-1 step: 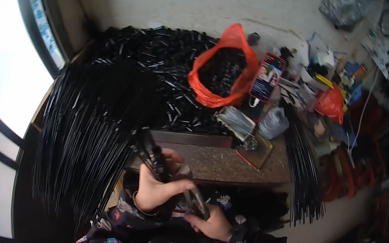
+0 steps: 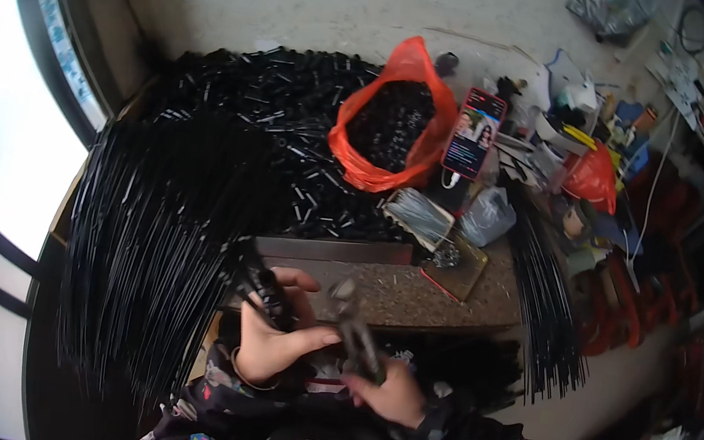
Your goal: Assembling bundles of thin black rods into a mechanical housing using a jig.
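My left hand (image 2: 267, 343) is closed around a dark, glossy black piece (image 2: 272, 297) with a knobbly end; its exact kind is hard to make out. In my right hand (image 2: 390, 394) is a pair of pliers (image 2: 356, 336), slightly blurred, with its metal jaws pointing up and away. The jaws are just right of my left hand and apart from the black piece. Left of my hands, a thick bundle of thin black rods (image 2: 153, 255) hangs over the table edge. Beyond lies a large heap of short black tubular parts (image 2: 245, 83).
An orange-red plastic bag (image 2: 339, 151) holds small black parts. Right of it are a phone (image 2: 474, 134) on a cable, a box of thin metal pins (image 2: 418, 216) and a grey plastic bag (image 2: 489, 217). More black rods (image 2: 543, 323) hang at the right. A metal strip (image 2: 334, 251) edges the heap.
The pliers have come away from the black piece in my left hand and now point more upright. The whole view has shifted slightly.
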`<state>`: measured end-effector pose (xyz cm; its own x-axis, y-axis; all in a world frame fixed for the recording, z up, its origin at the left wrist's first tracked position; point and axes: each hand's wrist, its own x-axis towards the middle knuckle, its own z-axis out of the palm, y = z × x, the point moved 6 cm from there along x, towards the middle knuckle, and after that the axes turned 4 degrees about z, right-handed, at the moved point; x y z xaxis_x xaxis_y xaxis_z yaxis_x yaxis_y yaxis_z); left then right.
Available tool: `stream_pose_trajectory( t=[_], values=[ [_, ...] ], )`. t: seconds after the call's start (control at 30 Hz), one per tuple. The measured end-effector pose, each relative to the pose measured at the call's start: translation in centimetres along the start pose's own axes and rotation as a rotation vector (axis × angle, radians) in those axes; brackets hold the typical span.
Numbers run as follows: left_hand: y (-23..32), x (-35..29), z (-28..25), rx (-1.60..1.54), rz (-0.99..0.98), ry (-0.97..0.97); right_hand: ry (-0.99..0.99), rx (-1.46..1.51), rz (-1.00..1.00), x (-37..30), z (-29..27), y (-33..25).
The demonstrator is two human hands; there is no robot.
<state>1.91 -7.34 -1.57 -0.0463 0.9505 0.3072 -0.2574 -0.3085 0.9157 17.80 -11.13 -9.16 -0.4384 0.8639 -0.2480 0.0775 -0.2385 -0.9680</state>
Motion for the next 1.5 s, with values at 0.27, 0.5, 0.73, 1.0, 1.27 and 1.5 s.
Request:
stream_pose_trajectory(
  t=[0.27, 0.5, 0.73, 1.0, 1.27, 1.5],
  values=[
    [-2.6, 1.1, 2.2, 0.053, 0.008, -0.253, 0.879, -0.905, -0.347, 6.1, -20.8, 1.0],
    [-3.5, 2.1, 2.7, 0.042, -0.013, -0.268, 0.838, -1.098, -0.283, 9.4, -19.3, 0.1],
    [-3.7, 1.6, 2.4, 0.027, -0.025, -0.239, 0.801, -1.129, -0.299, 9.4, -19.9, 0.9],
    [-2.0, 0.5, 3.6, 0.198, -0.068, -0.265, 0.836, -0.257, -0.322, 6.4, -18.1, -0.3],
    [0.5, -1.0, 6.0, -0.035, -0.039, -0.23, 0.259, 0.644, -0.391, -0.7, -1.1, -7.7],
    [1.3, -2.4, 4.8, 0.034, -0.011, -0.19, 0.209, 0.563, -0.434, -1.1, 0.3, -7.8]
  ],
)
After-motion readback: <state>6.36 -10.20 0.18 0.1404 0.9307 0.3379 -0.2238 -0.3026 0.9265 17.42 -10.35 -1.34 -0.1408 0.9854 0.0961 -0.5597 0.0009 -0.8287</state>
